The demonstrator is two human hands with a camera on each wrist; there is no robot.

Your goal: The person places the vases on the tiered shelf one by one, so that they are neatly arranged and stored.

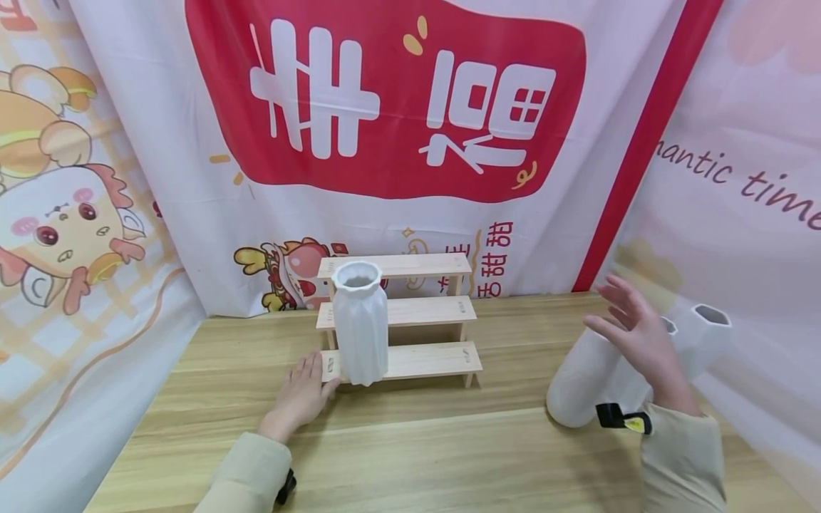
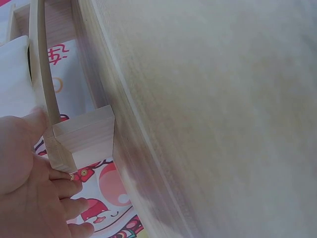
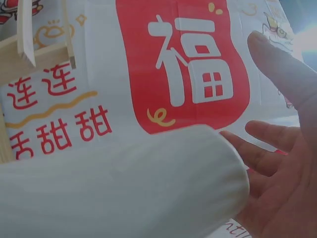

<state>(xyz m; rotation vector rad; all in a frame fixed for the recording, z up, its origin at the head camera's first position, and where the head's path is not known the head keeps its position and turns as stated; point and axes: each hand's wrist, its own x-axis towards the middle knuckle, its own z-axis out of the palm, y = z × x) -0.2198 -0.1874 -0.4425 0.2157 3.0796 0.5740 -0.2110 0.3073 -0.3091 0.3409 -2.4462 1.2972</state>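
A white fluted vase [image 1: 361, 328] with a wavy rim stands upright at the bottom step of a three-tier wooden stand [image 1: 436, 360], its base at the step's front edge. My left hand [image 1: 300, 392] touches the left end of that step; the thumb lies along the front edge, and the relaxed fingers rest by the end in the left wrist view. Over on the right, my right hand [image 1: 635, 331] is raised with spread fingers, holding nothing. Just below it are a white vase [image 1: 574, 385] with a rounded base and another white vase [image 1: 702, 338] with an angular mouth, partly hidden by the hand and forearm.
A wooden table [image 1: 410, 463] carries everything. Behind the stand hangs a printed cloth [image 1: 398, 164] with a red panel and white characters. More printed cloth [image 1: 70, 235] closes in the left side, and another cloth [image 1: 737, 128] hangs on the right.
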